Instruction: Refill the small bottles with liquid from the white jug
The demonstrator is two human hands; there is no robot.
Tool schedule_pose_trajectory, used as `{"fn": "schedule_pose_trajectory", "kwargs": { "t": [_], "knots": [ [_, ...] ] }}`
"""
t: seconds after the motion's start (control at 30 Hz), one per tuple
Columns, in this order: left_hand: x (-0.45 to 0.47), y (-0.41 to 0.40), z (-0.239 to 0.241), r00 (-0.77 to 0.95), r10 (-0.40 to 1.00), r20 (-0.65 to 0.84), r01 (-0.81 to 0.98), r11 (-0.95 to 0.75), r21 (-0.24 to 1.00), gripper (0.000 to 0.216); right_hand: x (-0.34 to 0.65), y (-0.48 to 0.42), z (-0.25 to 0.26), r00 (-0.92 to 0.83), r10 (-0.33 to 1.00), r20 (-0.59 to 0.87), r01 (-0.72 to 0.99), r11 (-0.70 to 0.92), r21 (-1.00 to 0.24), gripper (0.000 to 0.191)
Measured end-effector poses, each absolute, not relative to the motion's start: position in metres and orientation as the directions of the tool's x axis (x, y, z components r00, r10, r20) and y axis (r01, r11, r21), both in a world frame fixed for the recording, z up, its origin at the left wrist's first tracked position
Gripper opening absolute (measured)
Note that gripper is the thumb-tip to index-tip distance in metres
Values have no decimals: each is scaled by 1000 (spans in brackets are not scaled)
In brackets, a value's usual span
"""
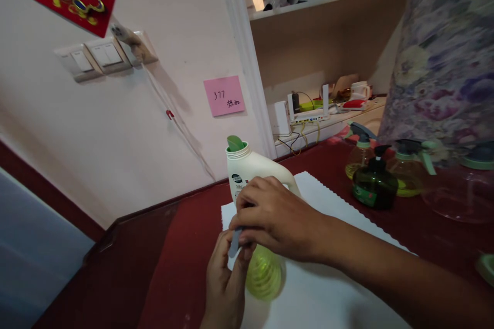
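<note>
A white detergent jug (247, 169) with an open green spout stands on a white cloth (332, 288) on the dark red table. In front of it is a yellow-green translucent bottle (264, 275). My left hand (224, 282) comes up from below, its fingers closed around the bottle's top and a grey part (234, 244). My right hand (274, 218) reaches in from the right, fingers curled over the same grey part, right in front of the jug.
Spray bottles (374, 180) with yellow and green liquid and a clear jug (459, 200) stand at the right on the red table (185, 247). The wall holds switches (102, 54), a cable and a pink note (224, 95). A shelf with a router (309, 108) lies behind.
</note>
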State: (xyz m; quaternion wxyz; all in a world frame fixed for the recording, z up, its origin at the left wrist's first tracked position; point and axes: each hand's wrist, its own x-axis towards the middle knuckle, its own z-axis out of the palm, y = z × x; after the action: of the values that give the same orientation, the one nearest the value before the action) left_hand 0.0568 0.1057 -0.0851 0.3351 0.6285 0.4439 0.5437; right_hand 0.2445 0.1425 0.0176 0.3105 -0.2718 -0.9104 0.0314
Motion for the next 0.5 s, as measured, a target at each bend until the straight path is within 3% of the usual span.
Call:
{"fn": "schedule_pose_trajectory", "kwargs": {
  "t": [0.17, 0.23, 0.33, 0.4, 0.5],
  "knots": [
    [57, 105, -87, -30, 904, 427, 167, -417, 893, 29, 233, 138, 18, -608, 550, 572, 543, 814, -204, 13],
    [58, 104, -86, -45, 907, 418, 153, -408, 900, 30, 235, 131, 16, -523, 535, 663, 528, 814, -241, 20],
    [62, 103, -81, -55, 911, 408, 152, -396, 906, 35, 240, 113, 4, -301, 441, 846, 352, 876, -331, 14],
    [65, 102, -79, -63, 914, 400, 150, -388, 909, 37, 243, 101, -12, -237, 425, 873, 206, 901, -383, 16],
    [66, 102, -82, -86, 916, 392, 132, -380, 916, 32, 241, 92, -43, -244, 612, 752, 234, 790, -567, 15]
  ]
}}
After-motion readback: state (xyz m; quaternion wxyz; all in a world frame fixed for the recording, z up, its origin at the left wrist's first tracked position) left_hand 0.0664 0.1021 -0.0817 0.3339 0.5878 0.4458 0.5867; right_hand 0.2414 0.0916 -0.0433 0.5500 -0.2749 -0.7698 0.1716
